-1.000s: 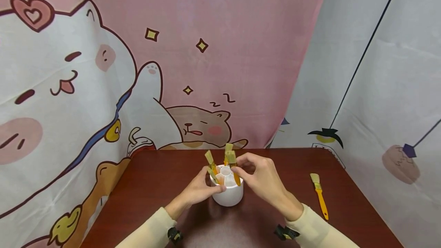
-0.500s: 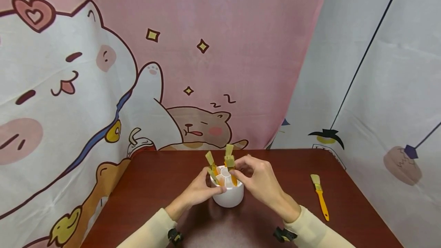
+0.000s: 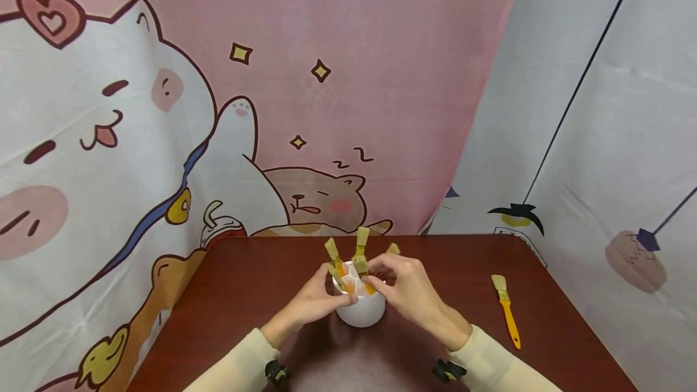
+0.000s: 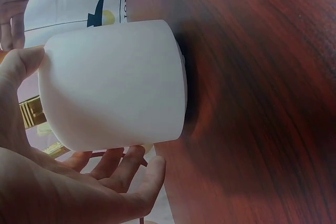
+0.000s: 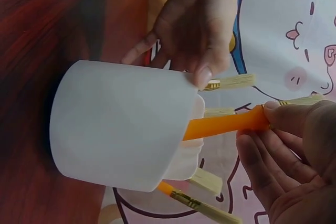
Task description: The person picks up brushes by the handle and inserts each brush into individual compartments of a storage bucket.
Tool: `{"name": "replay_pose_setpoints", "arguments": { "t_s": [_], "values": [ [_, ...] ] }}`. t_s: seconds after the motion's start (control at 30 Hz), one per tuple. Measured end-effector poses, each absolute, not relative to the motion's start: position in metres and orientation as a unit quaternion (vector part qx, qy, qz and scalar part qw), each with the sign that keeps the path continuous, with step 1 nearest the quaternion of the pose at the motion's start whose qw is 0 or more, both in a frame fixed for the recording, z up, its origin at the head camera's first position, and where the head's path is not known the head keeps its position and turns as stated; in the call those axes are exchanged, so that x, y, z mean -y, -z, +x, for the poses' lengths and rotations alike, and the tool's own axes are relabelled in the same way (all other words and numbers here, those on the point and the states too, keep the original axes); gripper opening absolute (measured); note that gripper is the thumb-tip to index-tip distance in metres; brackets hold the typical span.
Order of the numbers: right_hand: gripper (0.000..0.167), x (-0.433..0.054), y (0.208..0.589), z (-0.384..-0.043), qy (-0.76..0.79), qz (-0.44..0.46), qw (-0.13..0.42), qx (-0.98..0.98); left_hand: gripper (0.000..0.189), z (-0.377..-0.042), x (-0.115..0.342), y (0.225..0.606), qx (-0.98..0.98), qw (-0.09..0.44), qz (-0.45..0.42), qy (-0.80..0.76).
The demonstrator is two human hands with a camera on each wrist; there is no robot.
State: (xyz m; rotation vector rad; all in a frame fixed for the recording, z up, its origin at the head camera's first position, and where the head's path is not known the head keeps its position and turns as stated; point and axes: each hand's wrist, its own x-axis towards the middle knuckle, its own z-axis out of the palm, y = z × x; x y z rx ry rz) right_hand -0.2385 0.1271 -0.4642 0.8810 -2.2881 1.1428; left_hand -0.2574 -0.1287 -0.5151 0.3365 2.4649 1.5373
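A white round brush holder (image 3: pixel 360 312) with inner compartments stands upright on the table. My left hand (image 3: pixel 311 300) holds it at the left, thumb near the rim and fingers along the side, as the left wrist view shows. My right hand (image 3: pixel 409 286) pinches a paintbrush (image 5: pixel 223 125) by its orange handle, bristles up; the handle's lower end is inside the holder, hidden by its wall. Several other paintbrushes lean in the holder with bristles up, among them a left one (image 3: pixel 331 250), a back one (image 3: pixel 362 241) and one (image 3: pixel 393 248) partly behind my right hand.
Another paintbrush (image 3: pixel 507 312) with a yellow-orange handle lies on the dark red-brown table (image 3: pixel 245 277), to the right. A cartoon-printed cloth (image 3: pixel 403 107) hangs behind the table's far edge.
My right hand has moved slightly left and down, lowering the pinched paintbrush into the holder. Bristles of another paintbrush now show behind that hand. My left hand has stayed in place.
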Motion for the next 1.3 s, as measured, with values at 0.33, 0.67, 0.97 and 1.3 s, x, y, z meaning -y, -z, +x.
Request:
{"name": "replay_pose_setpoints", "arguments": {
  "t_s": [0.33, 0.67, 0.97, 1.3],
  "values": [
    [0.021, -0.127, 0.474, -0.24, -0.402, 0.326, 0.206, 0.83, 0.09, -0.258, 0.129, 0.514, -0.84, 0.109, 0.112, -0.52],
    [0.02, -0.127, 0.484, -0.243, -0.385, 0.34, 0.198, 0.835, 0.086, -0.256, 0.128, 0.515, -0.833, 0.112, 0.119, -0.529],
    [0.017, -0.126, 0.488, -0.243, -0.371, 0.341, 0.18, 0.845, 0.087, -0.258, 0.129, 0.515, -0.83, 0.11, 0.125, -0.532],
    [0.018, -0.126, 0.495, -0.243, -0.356, 0.351, 0.185, 0.846, 0.087, -0.256, 0.129, 0.516, -0.834, 0.108, 0.117, -0.528]
  ]
}}
